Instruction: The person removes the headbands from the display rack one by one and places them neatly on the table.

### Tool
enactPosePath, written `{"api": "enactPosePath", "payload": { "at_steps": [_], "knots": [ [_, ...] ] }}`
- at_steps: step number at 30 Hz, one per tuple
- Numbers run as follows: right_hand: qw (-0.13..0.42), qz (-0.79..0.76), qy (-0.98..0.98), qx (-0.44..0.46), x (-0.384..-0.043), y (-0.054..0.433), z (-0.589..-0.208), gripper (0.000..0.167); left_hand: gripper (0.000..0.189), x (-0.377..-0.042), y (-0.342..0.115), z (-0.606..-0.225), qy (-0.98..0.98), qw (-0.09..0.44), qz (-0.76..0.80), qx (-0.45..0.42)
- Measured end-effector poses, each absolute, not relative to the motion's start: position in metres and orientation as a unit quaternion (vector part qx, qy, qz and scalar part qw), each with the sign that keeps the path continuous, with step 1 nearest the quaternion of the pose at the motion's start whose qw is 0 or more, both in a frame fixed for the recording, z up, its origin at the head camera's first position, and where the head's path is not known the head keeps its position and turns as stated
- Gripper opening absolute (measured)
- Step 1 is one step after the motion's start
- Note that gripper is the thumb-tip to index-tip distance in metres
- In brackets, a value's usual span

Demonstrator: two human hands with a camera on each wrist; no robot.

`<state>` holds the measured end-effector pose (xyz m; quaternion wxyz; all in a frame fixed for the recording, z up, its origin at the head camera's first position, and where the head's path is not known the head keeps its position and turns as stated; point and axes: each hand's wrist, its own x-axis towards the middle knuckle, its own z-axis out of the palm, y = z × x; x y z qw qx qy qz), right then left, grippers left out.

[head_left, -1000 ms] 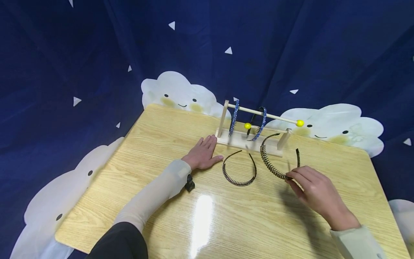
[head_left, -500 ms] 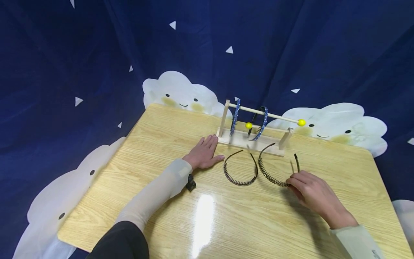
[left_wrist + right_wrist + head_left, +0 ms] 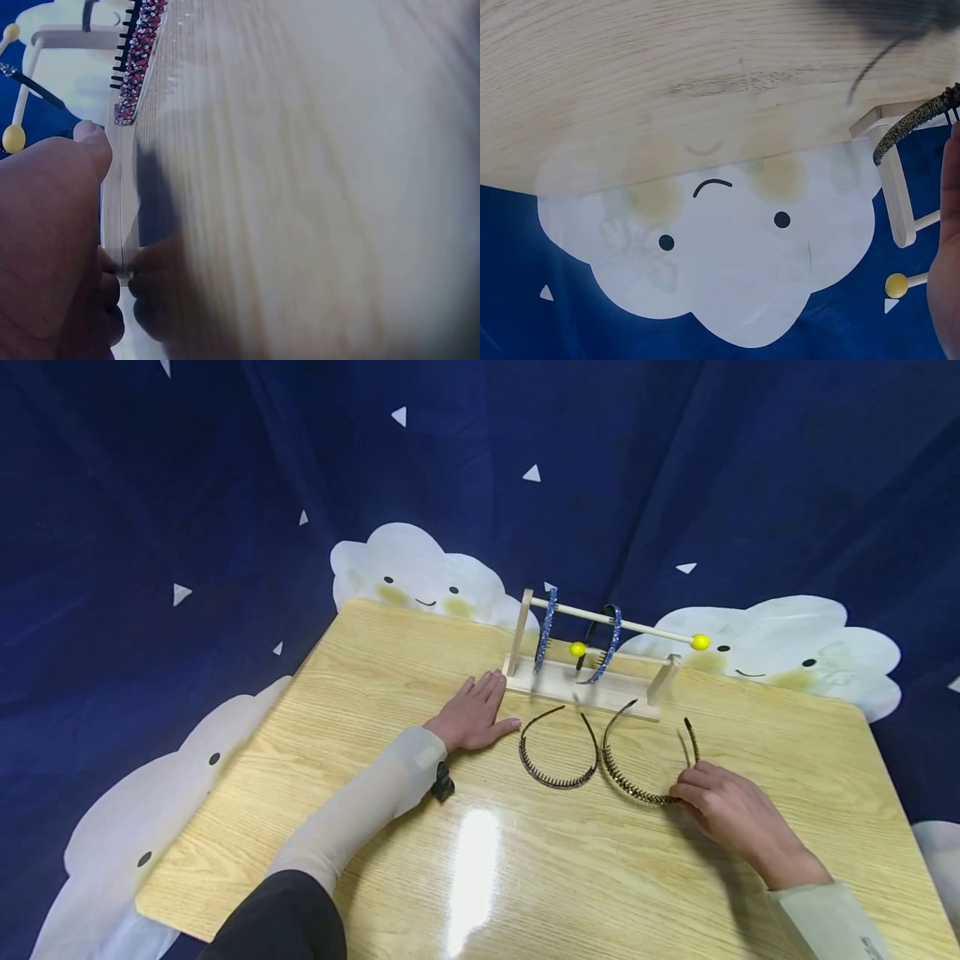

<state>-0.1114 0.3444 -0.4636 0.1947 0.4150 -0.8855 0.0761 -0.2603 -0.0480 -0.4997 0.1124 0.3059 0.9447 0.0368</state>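
Observation:
My right hand [image 3: 735, 817] pinches a toothed dark-gold headband [image 3: 637, 794] at its curved front, low over the table; whether it touches the wood I cannot tell. Its glittery band [image 3: 913, 126] also shows in the right wrist view. Flat on the table rests my left hand [image 3: 471, 714], fingertips at the left end of a wooden headband rack [image 3: 558, 681]. Close to that thumb lies a second toothed headband [image 3: 558, 783], whose sparkly reddish surface [image 3: 139, 71] appears in the left wrist view. Two blue glitter headbands, one left [image 3: 547, 631] and one right [image 3: 615, 643], hang on the rack's upper rod.
Yellow balls cap the rack's upper rod [image 3: 700, 642] and lower rod [image 3: 577, 649]. The wooden table [image 3: 360, 693] backs onto a dark blue curtain [image 3: 465, 460] with white cloud shapes. A small black object [image 3: 442, 782] sits at my left wrist.
My right hand has lowered the dark-gold headband toward the table, slightly nearer to me, beside the lying headband. My left hand stays in place.

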Motion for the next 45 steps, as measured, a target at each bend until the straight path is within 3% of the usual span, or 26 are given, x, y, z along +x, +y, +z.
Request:
{"api": "enactPosePath", "payload": {
  "at_steps": [2,22,37,45],
  "knots": [
    [0.188,0.071,-0.888,0.414,-0.112,0.345,-0.465,0.011,0.088,-0.261,-0.048,-0.500,0.945,0.116,0.036,0.305],
    [0.155,0.060,-0.902,0.399,-0.110,0.347,-0.476,0.021,0.088,-0.261,-0.047,-0.501,0.945,0.123,0.029,0.301],
    [0.137,0.050,-0.906,0.397,-0.111,0.350,-0.480,0.015,0.088,-0.262,-0.047,-0.501,0.946,0.123,0.030,0.299],
    [0.138,0.043,-0.906,0.397,-0.111,0.349,-0.478,0.020,0.089,-0.263,-0.047,-0.501,0.945,0.119,0.040,0.303]
  ]
}}
